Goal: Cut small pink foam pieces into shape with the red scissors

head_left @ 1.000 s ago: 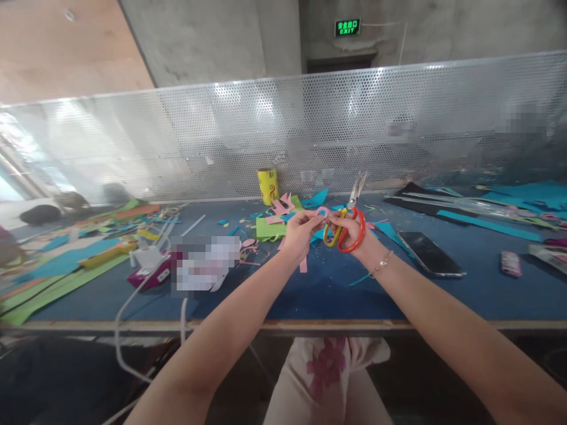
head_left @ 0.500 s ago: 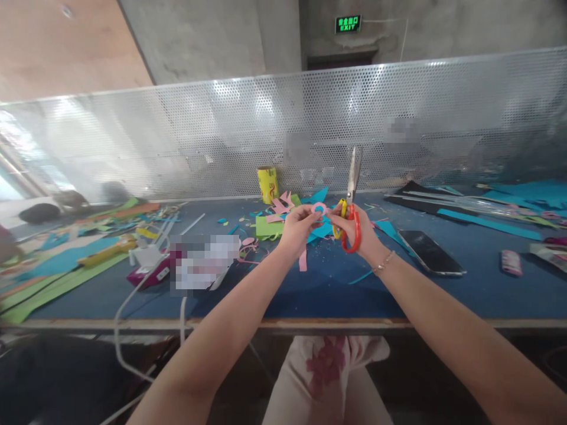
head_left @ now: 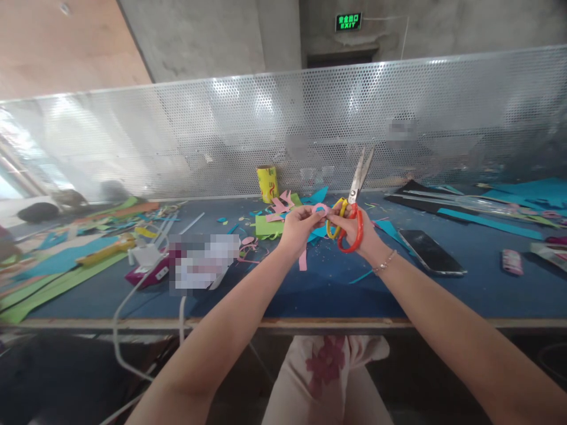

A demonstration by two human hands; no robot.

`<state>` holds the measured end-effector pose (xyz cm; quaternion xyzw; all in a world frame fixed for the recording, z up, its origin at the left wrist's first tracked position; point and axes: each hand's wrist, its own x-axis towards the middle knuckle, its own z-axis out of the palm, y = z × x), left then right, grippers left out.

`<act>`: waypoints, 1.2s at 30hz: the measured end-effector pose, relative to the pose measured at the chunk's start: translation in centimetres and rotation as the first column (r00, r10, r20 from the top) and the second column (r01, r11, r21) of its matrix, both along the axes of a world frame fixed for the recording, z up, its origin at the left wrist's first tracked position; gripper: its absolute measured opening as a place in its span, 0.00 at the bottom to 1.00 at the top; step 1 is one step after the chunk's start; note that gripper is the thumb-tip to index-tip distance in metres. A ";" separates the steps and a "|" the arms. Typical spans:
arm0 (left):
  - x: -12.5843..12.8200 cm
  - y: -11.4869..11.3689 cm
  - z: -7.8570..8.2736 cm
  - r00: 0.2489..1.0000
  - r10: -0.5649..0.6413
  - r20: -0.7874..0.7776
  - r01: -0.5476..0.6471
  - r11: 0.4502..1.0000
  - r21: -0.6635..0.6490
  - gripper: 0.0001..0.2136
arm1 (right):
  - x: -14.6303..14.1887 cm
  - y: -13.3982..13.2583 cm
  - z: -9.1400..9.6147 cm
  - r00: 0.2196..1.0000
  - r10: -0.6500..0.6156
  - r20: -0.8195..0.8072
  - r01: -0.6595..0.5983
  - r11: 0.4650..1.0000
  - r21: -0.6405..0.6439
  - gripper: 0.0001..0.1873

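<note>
My left hand (head_left: 297, 229) pinches a small pink paper ring (head_left: 319, 209) with a pink strip hanging down below the fingers. My right hand (head_left: 354, 231) has its fingers through the red and yellow handles of a pair of scissors (head_left: 353, 203). The blades point up and away, slightly apart. Its fingertips also touch the pink ring from the right. Both hands are held together above the blue table (head_left: 310, 283), over a heap of paper scraps.
Green, pink and teal paper scraps (head_left: 277, 221) lie behind my hands. A yellow roll (head_left: 268, 185) stands by the perforated metal screen. A black phone (head_left: 430, 252) lies to the right, a white cable and charger (head_left: 146, 260) to the left, with green strips (head_left: 53, 289).
The scissors swung from leaning right to nearly upright and now tilt slightly right with blades a little apart. My hands rose slightly; the pink ring stays pinched between them.
</note>
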<state>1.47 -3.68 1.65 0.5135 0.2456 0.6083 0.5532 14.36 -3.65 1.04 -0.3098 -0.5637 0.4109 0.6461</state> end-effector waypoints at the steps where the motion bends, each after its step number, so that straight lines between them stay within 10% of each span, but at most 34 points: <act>1: 0.0 0.0 0.0 1.000 0.002 0.001 -0.002 1.000 0.003 0.10 | -0.1 0.0 0.0 1.000 0.003 -0.016 -0.003 1.000 -0.011 0.18; 36: 0.0 -0.1 0.1 1.000 -0.014 -0.020 0.015 1.000 0.026 0.08 | 0.2 0.1 0.2 0.992 0.092 -0.090 -0.105 0.984 -0.147 0.14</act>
